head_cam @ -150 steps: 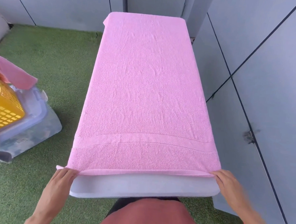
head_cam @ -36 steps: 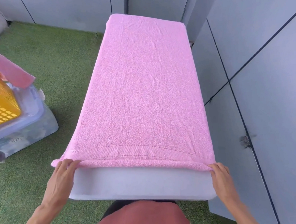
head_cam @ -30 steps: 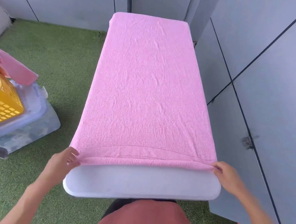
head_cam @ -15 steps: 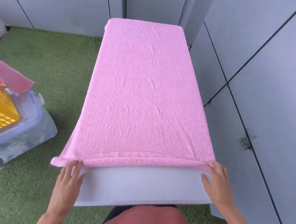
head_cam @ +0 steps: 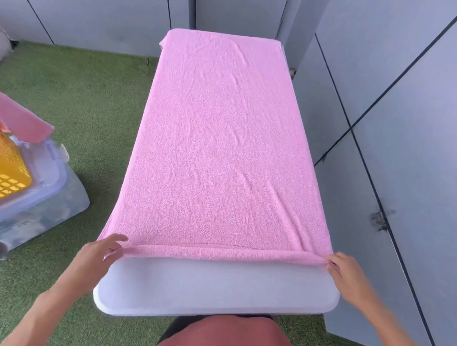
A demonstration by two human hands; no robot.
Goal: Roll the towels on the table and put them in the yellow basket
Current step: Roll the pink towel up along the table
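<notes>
A pink towel (head_cam: pixel 221 146) lies spread along the white table (head_cam: pixel 216 288), covering all but the near end. Its near edge is turned into a thin roll (head_cam: pixel 218 252) across the table's width. My left hand (head_cam: pixel 96 258) pinches the roll's left end and my right hand (head_cam: pixel 349 277) pinches its right end. The yellow basket (head_cam: pixel 2 171) stands at the far left, partly cut off by the frame edge, with another pink towel (head_cam: pixel 23 119) draped over its rim.
The basket rests on a clear plastic lidded bin (head_cam: pixel 35 205) on green artificial grass (head_cam: pixel 88 99). Grey panelled walls (head_cam: pixel 409 129) run close along the table's right side and behind its far end.
The near edge of the towel has been rolled further up the table, baring more white surface. Both hands have shifted from lying flat at the edge to pinching the roll's ends.
</notes>
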